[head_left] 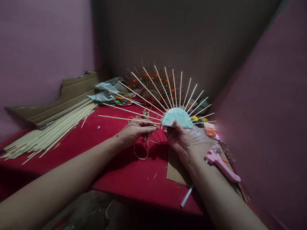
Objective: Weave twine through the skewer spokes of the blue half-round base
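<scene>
My right hand [180, 138] grips a pale blue-green half-disc [177, 117] by its straight lower edge, thumb on the front face. Thin wooden sticks [153, 95] fan out from its curved rim like rays. Just left of the disc, my left hand [137, 130] is closed in a pinch beside the lowest stick. Its fingertips are on a thin twine [141, 158], which hangs in a loop beneath them; the exact grip is partly hidden. More twine [145, 114] lies tangled behind the left hand.
Loose sticks [55, 129] lie beside torn cardboard [72, 91] on the red-covered table [115, 172]. At right, a pink glue gun [222, 164] with a glue stick [187, 196] rests on a cardboard sheet [176, 171]. Scissors [122, 101] and a decorated rayed piece [153, 80] stand behind.
</scene>
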The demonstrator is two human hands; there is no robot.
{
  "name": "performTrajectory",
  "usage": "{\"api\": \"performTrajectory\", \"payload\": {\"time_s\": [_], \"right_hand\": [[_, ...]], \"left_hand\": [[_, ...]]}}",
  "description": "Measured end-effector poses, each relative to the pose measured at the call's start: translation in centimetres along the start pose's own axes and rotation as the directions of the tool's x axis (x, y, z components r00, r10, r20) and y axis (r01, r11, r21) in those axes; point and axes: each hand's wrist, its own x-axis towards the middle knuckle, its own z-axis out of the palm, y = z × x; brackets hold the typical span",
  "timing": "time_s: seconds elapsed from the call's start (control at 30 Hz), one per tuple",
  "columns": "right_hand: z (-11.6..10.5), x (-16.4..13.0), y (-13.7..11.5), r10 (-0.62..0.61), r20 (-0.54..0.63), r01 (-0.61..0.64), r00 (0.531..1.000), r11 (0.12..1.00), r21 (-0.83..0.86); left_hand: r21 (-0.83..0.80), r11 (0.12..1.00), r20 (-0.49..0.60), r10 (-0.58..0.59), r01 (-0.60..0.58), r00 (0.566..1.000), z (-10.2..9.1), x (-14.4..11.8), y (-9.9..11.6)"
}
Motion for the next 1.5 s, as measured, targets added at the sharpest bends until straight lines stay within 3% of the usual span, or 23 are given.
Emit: {"api": "performTrajectory", "payload": {"time_s": [0.2,0.27,0.33,0.4,0.47,0.53,0.6,0.67,0.77,0.9,1.0,1.07,1.13,1.17,1.2,1.23,1.3,1.33,1.4,1.5], "right_hand": [[-0.2,0.3,0.1,-0.009,-0.083,0.008,0.997,1.000,-0.001],[-0.3,0.4,0.1,-0.008,-0.097,0.008,0.995,1.000,-0.004],[-0.4,0.5,0.2,-0.030,-0.091,0.029,0.995,1.000,-0.012],[-0.6,0.6,0.4,-0.060,-0.065,0.058,0.996,0.998,-0.034],[-0.6,0.5,0.5,-0.083,-0.046,0.080,0.995,0.995,-0.061],[-0.6,0.5,0.7,-0.093,-0.037,0.089,0.995,0.992,-0.088],[-0.6,0.4,0.8,-0.097,-0.030,0.093,0.995,0.989,-0.115],[-0.5,0.4,0.8,-0.104,-0.029,0.099,0.994,0.984,-0.147],[-0.6,0.3,0.9,-0.115,-0.042,0.105,0.993,0.975,-0.194],[-0.8,0.4,0.8,-0.080,-0.110,0.054,0.991,0.973,-0.223],[-1.2,0.7,0.6,0.018,-0.207,-0.067,0.978,0.971,-0.230],[-1.5,0.9,0.5,0.122,-0.291,-0.179,0.949,0.967,-0.178],[-1.8,1.1,0.3,0.212,-0.350,-0.262,0.912,0.960,-0.102],[-1.8,1.1,0.2,0.239,-0.362,-0.282,0.901,0.957,-0.072],[-1.9,1.2,0.1,0.251,-0.365,-0.289,0.897,0.956,-0.052],[-1.8,1.1,-0.1,0.255,-0.362,-0.287,0.897,0.957,-0.038],[-1.8,1.1,-0.3,0.263,-0.354,-0.284,0.897,0.959,-0.008],[-1.7,1.0,-0.3,0.267,-0.348,-0.283,0.898,0.959,0.005],[-1.6,1.0,-0.2,0.276,-0.337,-0.284,0.900,0.958,0.028],[-1.2,0.9,0.2,0.298,-0.330,-0.291,0.896,0.954,0.073]], "left_hand": [[0.208,0.978,0.058,-0.018,0.005,0.998,0.5,-0.5,0.2],[0.291,0.955,-0.002,0.059,-0.056,0.998,0.8,-0.7,0.3],[0.403,0.900,-0.083,0.218,-0.168,0.972,1.0,-1.0,0.2],[0.541,0.788,-0.115,0.414,-0.292,0.903,1.0,-1.1,0.2],[0.678,0.625,-0.056,0.568,-0.386,0.821,0.7,-1.2,0.0],[0.799,0.445,0.033,0.640,-0.405,0.767,0.2,-1.1,-0.2],[0.899,0.287,0.081,0.635,-0.332,0.769,-0.3,-0.9,-0.4],[0.956,0.162,0.105,0.591,-0.245,0.800,-0.6,-0.7,-0.5],[0.970,0.082,0.151,0.532,-0.228,0.833,-0.6,-0.6,-0.6],[0.959,0.143,0.129,0.554,-0.246,0.823,-0.3,-0.8,-0.7],[0.917,0.320,-0.008,0.609,-0.236,0.793,-0.1,-1.1,-0.1],[0.836,0.489,-0.104,0.585,-0.248,0.804,-0.1,-1.3,0.6],[0.680,0.683,-0.079,0.429,-0.266,0.900,0.0,-1.4,1.4],[0.585,0.773,0.005,0.297,-0.244,0.955,0.1,-1.5,1.7],[0.502,0.846,0.124,0.135,-0.180,0.983,0.3,-1.5,1.9],[0.443,0.893,0.249,-0.036,-0.081,0.968,0.6,-1.5,1.9],[0.378,0.914,0.377,-0.297,0.147,0.877,1.1,-1.4,1.2],[0.315,0.915,0.375,-0.364,0.252,0.853,1.3,-1.2,0.6],[0.069,0.942,0.206,-0.336,0.329,0.919,1.7,-0.8,-0.8],[-0.312,0.919,0.005,-0.251,0.240,0.968,1.8,0.0,-2.1]]}}
